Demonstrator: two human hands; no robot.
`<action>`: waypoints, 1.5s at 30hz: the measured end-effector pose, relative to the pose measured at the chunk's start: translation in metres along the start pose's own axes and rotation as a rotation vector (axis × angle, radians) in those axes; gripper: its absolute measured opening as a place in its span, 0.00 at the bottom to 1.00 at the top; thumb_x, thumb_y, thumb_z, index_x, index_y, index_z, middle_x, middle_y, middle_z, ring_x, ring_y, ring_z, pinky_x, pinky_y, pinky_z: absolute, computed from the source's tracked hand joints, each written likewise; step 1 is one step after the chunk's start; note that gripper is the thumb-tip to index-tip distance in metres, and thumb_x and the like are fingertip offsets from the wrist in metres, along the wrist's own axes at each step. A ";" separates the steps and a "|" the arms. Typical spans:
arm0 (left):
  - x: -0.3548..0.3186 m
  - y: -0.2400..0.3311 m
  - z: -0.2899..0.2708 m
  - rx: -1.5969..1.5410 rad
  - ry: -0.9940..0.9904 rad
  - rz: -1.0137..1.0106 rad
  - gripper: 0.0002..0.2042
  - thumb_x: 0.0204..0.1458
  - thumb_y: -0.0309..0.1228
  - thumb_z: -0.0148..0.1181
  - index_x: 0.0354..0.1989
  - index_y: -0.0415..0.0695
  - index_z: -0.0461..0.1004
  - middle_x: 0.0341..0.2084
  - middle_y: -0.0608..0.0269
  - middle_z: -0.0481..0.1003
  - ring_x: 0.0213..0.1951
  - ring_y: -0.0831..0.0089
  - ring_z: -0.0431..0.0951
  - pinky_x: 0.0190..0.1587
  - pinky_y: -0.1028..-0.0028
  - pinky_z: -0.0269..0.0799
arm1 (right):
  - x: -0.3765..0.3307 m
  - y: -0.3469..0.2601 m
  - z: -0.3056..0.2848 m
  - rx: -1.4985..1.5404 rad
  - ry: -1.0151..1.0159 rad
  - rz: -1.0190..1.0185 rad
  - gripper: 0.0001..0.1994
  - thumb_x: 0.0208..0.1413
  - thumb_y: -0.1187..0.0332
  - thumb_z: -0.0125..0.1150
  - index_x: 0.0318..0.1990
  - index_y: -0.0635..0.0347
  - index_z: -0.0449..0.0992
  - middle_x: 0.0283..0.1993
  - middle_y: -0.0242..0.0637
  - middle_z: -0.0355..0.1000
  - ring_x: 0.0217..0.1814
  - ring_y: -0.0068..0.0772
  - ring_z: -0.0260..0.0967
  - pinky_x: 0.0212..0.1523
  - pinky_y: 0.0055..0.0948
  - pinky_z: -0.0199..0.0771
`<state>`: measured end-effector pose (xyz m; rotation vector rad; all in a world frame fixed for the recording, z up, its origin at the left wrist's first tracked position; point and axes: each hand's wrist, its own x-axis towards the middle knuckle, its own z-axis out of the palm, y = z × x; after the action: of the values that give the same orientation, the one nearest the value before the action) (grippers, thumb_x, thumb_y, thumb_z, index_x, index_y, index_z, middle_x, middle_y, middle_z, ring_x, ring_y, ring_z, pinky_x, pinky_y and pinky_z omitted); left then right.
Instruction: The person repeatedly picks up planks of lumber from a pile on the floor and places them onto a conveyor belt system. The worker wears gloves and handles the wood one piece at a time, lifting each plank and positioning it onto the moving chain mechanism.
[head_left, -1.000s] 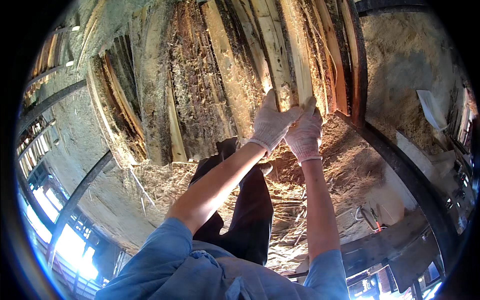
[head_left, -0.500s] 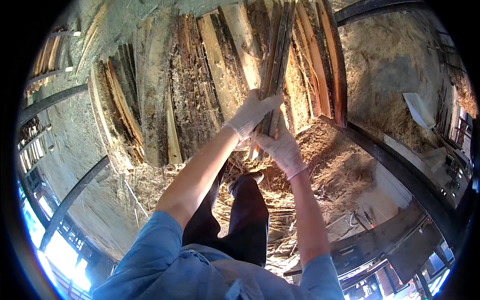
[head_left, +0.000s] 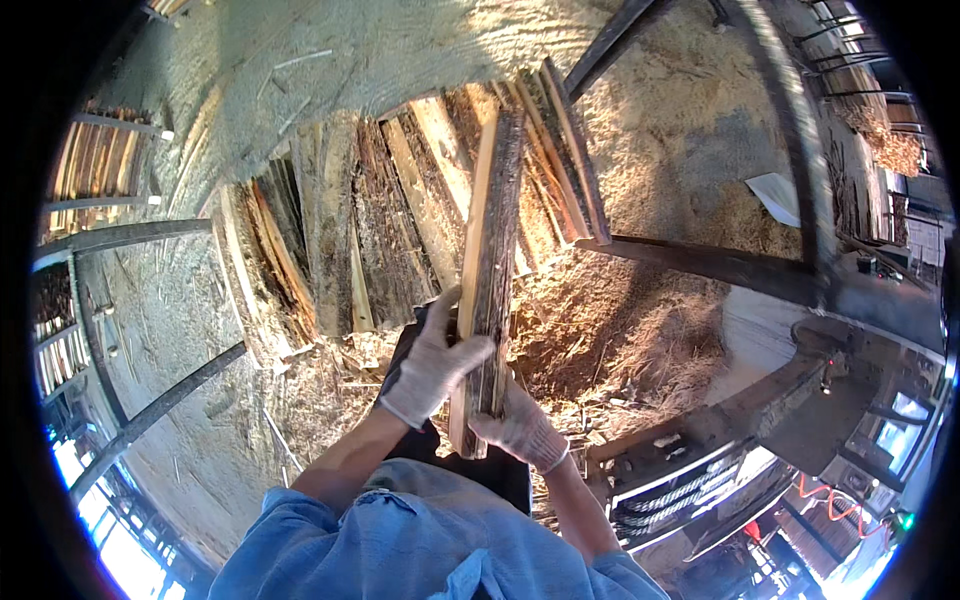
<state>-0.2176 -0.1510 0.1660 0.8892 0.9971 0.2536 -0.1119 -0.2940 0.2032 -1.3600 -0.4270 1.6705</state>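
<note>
From where I stand: slab stack (head_left: 380, 220), many pcs left lying. 1 slab (head_left: 495, 230) picked up, near end off stack; can't tell if far end's touching. L hand (head_left: 435, 368) grips its side, R hand (head_left: 522, 428) grips near end.

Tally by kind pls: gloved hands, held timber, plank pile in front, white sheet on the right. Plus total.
Left hand and right hand, both gloved: 2
Held timber: 1, seemingly one piece
Plank pile: 1, boards overlap too much to count
White sheet: 1
Total: 5
</note>
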 end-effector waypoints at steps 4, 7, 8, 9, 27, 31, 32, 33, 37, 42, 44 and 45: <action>-0.027 0.006 -0.025 -0.424 -0.188 -0.262 0.26 0.63 0.46 0.61 0.61 0.41 0.70 0.46 0.61 0.79 0.45 0.74 0.80 0.50 0.69 0.80 | -0.057 -0.001 0.023 -0.231 -0.019 -0.084 0.39 0.54 0.67 0.68 0.72 0.63 0.58 0.54 0.36 0.75 0.53 0.26 0.73 0.56 0.31 0.75; -0.057 0.022 -0.017 -0.270 -0.160 -0.168 0.23 0.62 0.43 0.63 0.58 0.40 0.73 0.43 0.62 0.80 0.43 0.74 0.81 0.47 0.70 0.80 | -0.080 -0.039 0.031 -0.238 -0.094 0.016 0.39 0.54 0.69 0.69 0.72 0.63 0.58 0.58 0.39 0.75 0.56 0.29 0.73 0.60 0.32 0.72; -0.065 0.024 -0.016 -0.178 -0.136 -0.111 0.21 0.62 0.41 0.63 0.57 0.39 0.73 0.42 0.61 0.80 0.43 0.73 0.81 0.47 0.70 0.80 | -0.087 -0.055 0.031 -0.320 -0.137 0.063 0.40 0.54 0.69 0.70 0.73 0.64 0.56 0.59 0.41 0.74 0.57 0.30 0.72 0.62 0.33 0.71; -0.075 0.027 -0.014 -0.084 -0.113 -0.053 0.20 0.61 0.40 0.64 0.56 0.38 0.74 0.42 0.60 0.81 0.43 0.72 0.81 0.47 0.69 0.80 | -0.096 -0.063 0.033 -0.400 -0.176 0.110 0.42 0.53 0.69 0.71 0.74 0.64 0.55 0.61 0.42 0.73 0.59 0.32 0.72 0.63 0.33 0.70; -0.236 0.097 0.213 0.738 -0.999 0.967 0.48 0.58 0.50 0.65 0.74 0.28 0.46 0.65 0.34 0.64 0.62 0.46 0.72 0.62 0.61 0.70 | -0.253 -0.021 0.032 0.373 1.133 -1.078 0.27 0.65 0.54 0.59 0.62 0.66 0.69 0.51 0.43 0.76 0.51 0.33 0.73 0.51 0.32 0.75; -0.224 0.084 0.223 0.847 -0.955 1.433 0.47 0.59 0.58 0.61 0.73 0.30 0.52 0.62 0.33 0.68 0.63 0.46 0.72 0.63 0.59 0.72 | -0.323 0.012 -0.041 0.274 1.536 -0.802 0.25 0.67 0.45 0.53 0.47 0.62 0.74 0.41 0.41 0.76 0.38 0.32 0.74 0.37 0.32 0.77; -0.221 0.085 0.210 0.845 -0.971 1.221 0.45 0.59 0.56 0.61 0.74 0.34 0.52 0.63 0.36 0.68 0.63 0.46 0.72 0.64 0.58 0.71 | -0.344 0.015 -0.059 0.160 1.622 -0.747 0.27 0.66 0.41 0.52 0.45 0.62 0.75 0.39 0.42 0.76 0.37 0.33 0.74 0.36 0.32 0.77; -0.205 0.078 0.188 0.816 -0.903 1.148 0.43 0.60 0.54 0.61 0.74 0.36 0.53 0.64 0.37 0.67 0.64 0.48 0.71 0.64 0.59 0.71 | -0.358 0.010 -0.073 0.394 1.600 -0.736 0.29 0.65 0.39 0.54 0.44 0.64 0.75 0.39 0.42 0.76 0.38 0.33 0.73 0.37 0.33 0.76; -0.178 0.055 0.105 0.983 -0.613 0.697 0.35 0.64 0.42 0.59 0.74 0.37 0.54 0.68 0.39 0.63 0.69 0.53 0.66 0.67 0.64 0.65 | -0.398 0.049 -0.181 0.570 1.814 -0.437 0.38 0.61 0.35 0.57 0.44 0.74 0.77 0.39 0.46 0.77 0.40 0.36 0.71 0.45 0.37 0.72; -0.137 -0.001 -0.039 0.899 -0.267 0.268 0.34 0.63 0.35 0.55 0.75 0.34 0.53 0.70 0.43 0.61 0.68 0.54 0.65 0.66 0.66 0.63 | -0.385 0.047 -0.299 0.549 1.802 -0.250 0.45 0.59 0.31 0.55 0.50 0.79 0.77 0.43 0.56 0.78 0.44 0.47 0.73 0.48 0.43 0.70; -0.149 -0.011 -0.072 0.897 -0.094 0.162 0.34 0.63 0.34 0.55 0.75 0.35 0.53 0.67 0.45 0.65 0.62 0.58 0.70 0.58 0.67 0.69 | -0.366 0.024 -0.334 0.530 1.823 -0.318 0.46 0.58 0.30 0.53 0.49 0.80 0.78 0.45 0.59 0.78 0.47 0.51 0.75 0.49 0.44 0.71; -0.147 -0.018 -0.071 0.895 -0.050 0.102 0.34 0.63 0.34 0.55 0.75 0.35 0.52 0.65 0.45 0.67 0.58 0.60 0.73 0.55 0.68 0.71 | -0.382 0.030 -0.370 0.396 1.864 -0.129 0.46 0.59 0.30 0.51 0.49 0.79 0.78 0.50 0.61 0.78 0.53 0.52 0.76 0.51 0.42 0.72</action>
<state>-0.3593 -0.2065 0.2269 1.7488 1.0193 -0.1569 0.2014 -0.7174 0.2831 -1.8405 0.8280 -0.1043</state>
